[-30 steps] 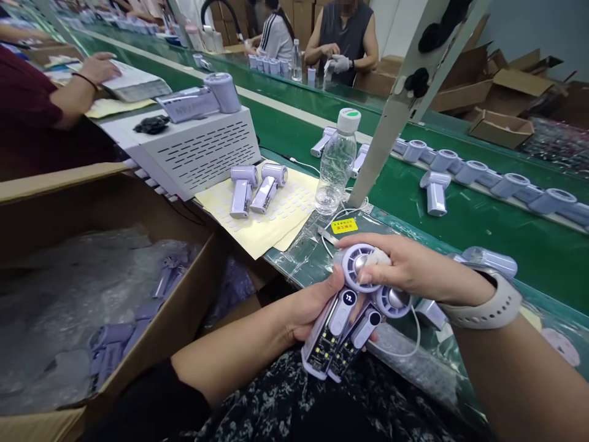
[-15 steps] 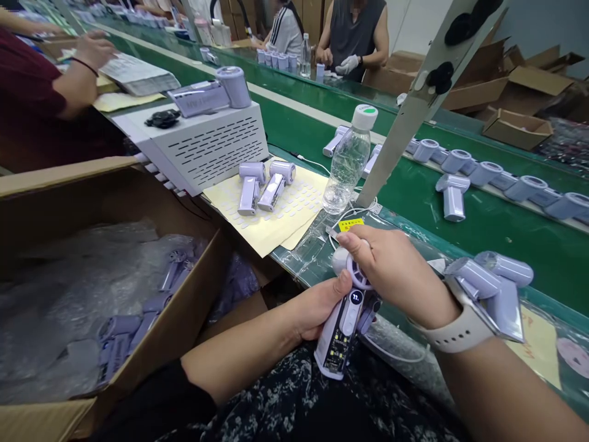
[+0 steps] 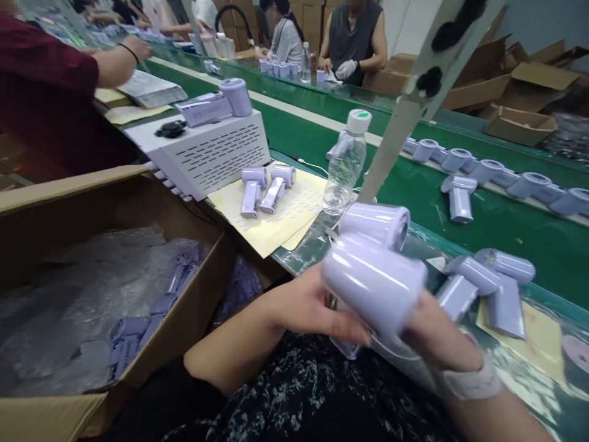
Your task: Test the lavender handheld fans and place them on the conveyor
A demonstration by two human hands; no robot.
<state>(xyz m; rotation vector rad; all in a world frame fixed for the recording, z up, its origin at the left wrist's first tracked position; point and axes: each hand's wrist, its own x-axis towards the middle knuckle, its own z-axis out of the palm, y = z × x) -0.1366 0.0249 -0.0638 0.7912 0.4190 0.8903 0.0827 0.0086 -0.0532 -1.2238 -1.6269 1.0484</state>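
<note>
Two glossy lilac handheld fans are at my hands: a nearer fan (image 3: 372, 279), slightly blurred, and a farther fan (image 3: 370, 221) just behind its head. My left hand (image 3: 308, 304) is closed around the handle area below the nearer fan head, thumb in front. Part of a handle shows under that thumb. My right hand (image 3: 427, 316) reaches in behind the nearer fan, which hides its fingers; which fan it touches I cannot tell. Two fans (image 3: 472, 276) lie at the table's right, and two others (image 3: 252, 193) rest on a yellow label sheet (image 3: 294, 215).
An open carton (image 3: 197, 276) with fans and plastic wrap stands at my left. A vented white box (image 3: 221, 156) carries another fan. A clear bottle (image 3: 345, 172) stands by a metal post (image 3: 391, 141). Fans line the green conveyor (image 3: 423, 202). Co-workers sit opposite and at left.
The fan with the lit display has turned away, and its lights no longer show. Two fan heads now rise in front of my right hand. The co-worker's arm at left has moved right.
</note>
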